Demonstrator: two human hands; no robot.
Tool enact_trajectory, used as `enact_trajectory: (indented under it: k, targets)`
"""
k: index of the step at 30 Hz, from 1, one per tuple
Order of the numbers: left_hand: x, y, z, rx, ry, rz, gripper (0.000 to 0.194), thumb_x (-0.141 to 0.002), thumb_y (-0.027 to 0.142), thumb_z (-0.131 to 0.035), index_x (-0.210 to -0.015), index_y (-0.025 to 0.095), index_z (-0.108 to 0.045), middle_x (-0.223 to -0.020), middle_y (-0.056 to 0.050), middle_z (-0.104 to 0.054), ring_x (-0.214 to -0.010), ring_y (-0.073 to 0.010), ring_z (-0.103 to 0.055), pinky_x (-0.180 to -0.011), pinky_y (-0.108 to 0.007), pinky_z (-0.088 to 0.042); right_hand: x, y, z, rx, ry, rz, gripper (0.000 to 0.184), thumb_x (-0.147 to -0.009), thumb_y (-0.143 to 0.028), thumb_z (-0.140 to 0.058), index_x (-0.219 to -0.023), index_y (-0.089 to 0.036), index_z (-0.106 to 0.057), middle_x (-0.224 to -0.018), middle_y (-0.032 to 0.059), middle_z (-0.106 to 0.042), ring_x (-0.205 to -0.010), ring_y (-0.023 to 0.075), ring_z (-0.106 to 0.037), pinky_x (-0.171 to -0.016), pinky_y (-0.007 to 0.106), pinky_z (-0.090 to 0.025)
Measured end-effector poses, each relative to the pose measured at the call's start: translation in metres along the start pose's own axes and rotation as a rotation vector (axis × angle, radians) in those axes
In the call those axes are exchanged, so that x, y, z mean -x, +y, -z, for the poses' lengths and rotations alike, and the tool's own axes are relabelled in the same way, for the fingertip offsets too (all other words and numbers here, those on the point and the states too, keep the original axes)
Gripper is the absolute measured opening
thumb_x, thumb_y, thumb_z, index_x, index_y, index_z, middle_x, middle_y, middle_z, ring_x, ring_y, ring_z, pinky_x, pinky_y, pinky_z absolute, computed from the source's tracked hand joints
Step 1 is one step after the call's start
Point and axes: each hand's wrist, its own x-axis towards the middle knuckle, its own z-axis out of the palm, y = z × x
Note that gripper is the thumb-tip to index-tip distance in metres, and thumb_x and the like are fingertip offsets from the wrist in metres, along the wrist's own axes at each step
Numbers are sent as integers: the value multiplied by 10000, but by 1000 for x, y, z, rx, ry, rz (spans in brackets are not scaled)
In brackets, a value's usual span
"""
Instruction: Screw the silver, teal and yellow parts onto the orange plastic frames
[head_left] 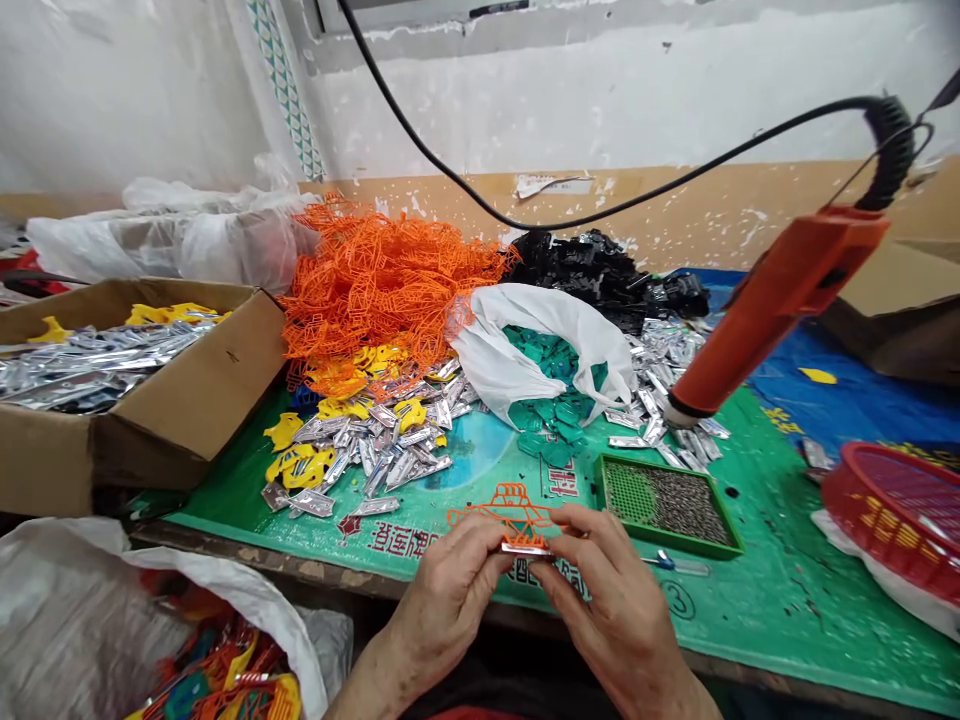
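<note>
An orange plastic lattice piece (512,507) stands at the table's front edge, a small silver plate (525,549) along its lower edge. My left hand (455,580) pinches these parts from the left. At the other end, my right hand (611,590) grips them between thumb and fingers. Just beyond my right hand is a green tray (631,490) of small metal pins or screws. A small screwdriver-like tool (679,565) with a clear handle lies beside the tray. Loose silver plates (375,460) and yellow plastic pieces (300,467) are heaped to the left.
Behind lie a tangled orange lattice pile (382,280), a white bag (487,350) of green pieces and black parts (585,275). An orange electric screwdriver (780,310) hangs at right on a cable. A cardboard box (202,400), a lower-left sack (67,620) and a red basket (892,520) flank the table.
</note>
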Motion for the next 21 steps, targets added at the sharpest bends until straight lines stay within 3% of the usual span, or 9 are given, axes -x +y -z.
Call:
enact_trajectory:
  k: [9,15,21]
  targets:
    - [8,-6,0,-90,-2,-148,354,-870,15,-478,-1194,156,-494,-1025,-78,-621,-980,-131,-596,-850,-205,-493,4,-3,2,-57,43,72,114,-779,-45,-633,-847,-128,-598,-791,67,-646,-783,169,-569,-689,318,-510]
    - [9,-2,6,-140,-48,-215,318,-879,36,-461,-1170,157,-505,-1003,-85,-634,-969,-136,-609,-837,-209,-513,9,-5,4,-95,80,114,131,-772,-35,-629,-875,-115,-609,-816,82,-665,-781,167,-601,-718,321,-525]
    - [12,1,12,-253,-53,-305,272,-883,51,-452,-1132,125,-533,-988,-102,-665,-966,-136,-623,-840,-198,-516,15,-7,7,5,108,149,98,-783,-89,-633,-876,-121,-630,-817,81,-698,-807,181,-629,-713,325,-521]
